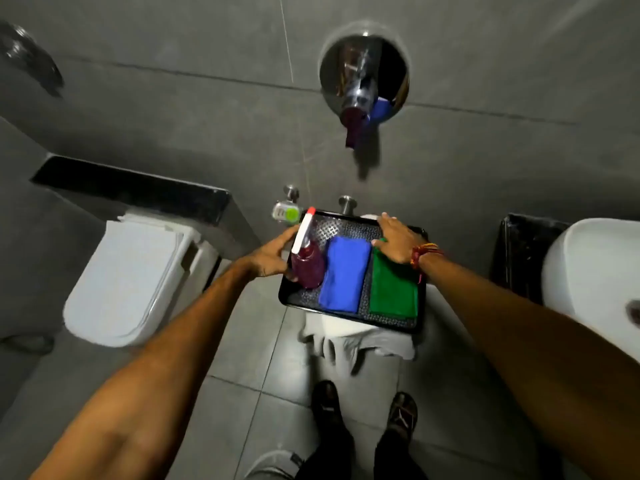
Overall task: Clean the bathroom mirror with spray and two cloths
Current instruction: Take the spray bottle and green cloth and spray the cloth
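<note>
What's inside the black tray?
The tray holds a spray bottle with dark red liquid, a blue cloth and a green cloth. The right hand covers the green cloth's far end.

No legible text (all too blurred)

Glossy black textured tray (349,225) holding soft blue cloth (343,273), green cloth (393,292) and translucent plastic spray bottle (306,265); matt grey floor tiles (249,344), polished round mirror (363,69).
</note>
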Action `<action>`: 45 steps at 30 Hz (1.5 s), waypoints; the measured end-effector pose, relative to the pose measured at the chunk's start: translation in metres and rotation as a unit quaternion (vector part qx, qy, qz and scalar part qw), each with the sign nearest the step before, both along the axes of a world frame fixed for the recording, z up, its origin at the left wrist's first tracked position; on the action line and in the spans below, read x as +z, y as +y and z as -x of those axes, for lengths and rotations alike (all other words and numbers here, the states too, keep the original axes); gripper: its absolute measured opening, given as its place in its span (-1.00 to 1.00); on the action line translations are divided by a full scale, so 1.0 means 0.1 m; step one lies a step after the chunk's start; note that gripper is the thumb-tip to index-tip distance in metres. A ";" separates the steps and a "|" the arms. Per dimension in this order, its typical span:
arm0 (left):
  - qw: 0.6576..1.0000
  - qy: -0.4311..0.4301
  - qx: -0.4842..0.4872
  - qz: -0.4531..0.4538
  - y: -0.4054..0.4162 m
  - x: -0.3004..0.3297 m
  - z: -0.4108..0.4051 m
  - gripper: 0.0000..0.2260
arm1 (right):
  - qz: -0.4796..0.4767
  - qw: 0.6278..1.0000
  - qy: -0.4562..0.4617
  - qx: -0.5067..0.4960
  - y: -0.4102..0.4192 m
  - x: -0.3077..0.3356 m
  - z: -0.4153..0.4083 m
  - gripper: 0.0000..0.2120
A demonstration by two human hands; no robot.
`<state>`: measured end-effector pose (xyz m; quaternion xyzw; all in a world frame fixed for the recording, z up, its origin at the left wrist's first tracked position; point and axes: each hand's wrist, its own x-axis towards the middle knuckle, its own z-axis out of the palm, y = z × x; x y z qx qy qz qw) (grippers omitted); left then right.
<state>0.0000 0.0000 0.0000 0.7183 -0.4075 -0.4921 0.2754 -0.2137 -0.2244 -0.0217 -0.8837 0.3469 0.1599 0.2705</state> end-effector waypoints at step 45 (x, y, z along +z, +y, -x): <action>0.986 -0.121 -0.065 0.097 -0.60 -0.15 1.02 -0.70 | -0.573 0.551 -0.429 -0.429 -0.36 -0.07 0.62 -0.66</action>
